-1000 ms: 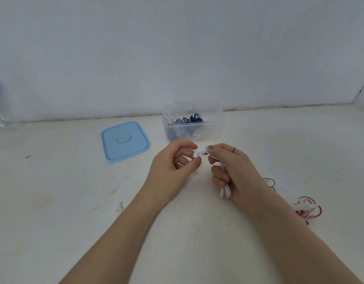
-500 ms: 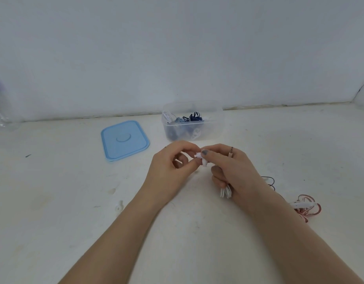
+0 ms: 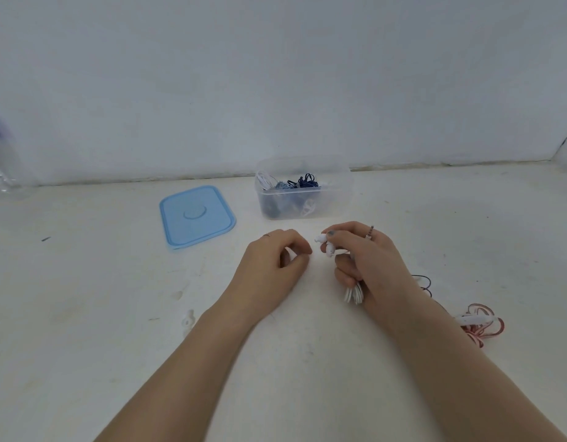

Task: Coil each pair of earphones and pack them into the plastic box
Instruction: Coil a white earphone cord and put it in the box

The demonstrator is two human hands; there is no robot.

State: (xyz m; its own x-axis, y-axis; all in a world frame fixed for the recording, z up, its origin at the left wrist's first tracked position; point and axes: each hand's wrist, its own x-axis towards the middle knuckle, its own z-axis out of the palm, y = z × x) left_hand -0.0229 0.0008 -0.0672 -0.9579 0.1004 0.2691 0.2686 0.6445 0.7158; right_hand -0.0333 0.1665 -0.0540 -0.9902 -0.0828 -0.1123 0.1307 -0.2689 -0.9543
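Hands, two of them and both bare, meet over a scuffed white tabletop (image 3: pixel 84 362). The right hand (image 3: pixel 368 263) grips one pair of white earphones (image 3: pixel 353 293): its fingers curl round the folded cable, whose glossy loops poke out below the palm, while two rounded earbuds stick out past the fingertips. One ring bands a finger of that hand. The left hand (image 3: pixel 275 269) hovers just beside it, apart from the earbuds, fingers loosely curled with thumb and forefinger nearly meeting; it holds nothing.

Behind the hands stands one clear plastic box (image 3: pixel 304 205), rectangular with rounded corners, already holding several coiled cables in white, pale blue and dark navy; how many pairs cannot be counted. One light-blue lid (image 3: pixel 196 216), flat and round-cornered with a pressed circle at its centre, lies to the box's left, apart from it.

Right of the right forearm lie two loose sets on the table: one thin black cable (image 3: pixel 424 280), partly hidden, and one tangle of red earphones (image 3: pixel 481 323) with a white inline piece.
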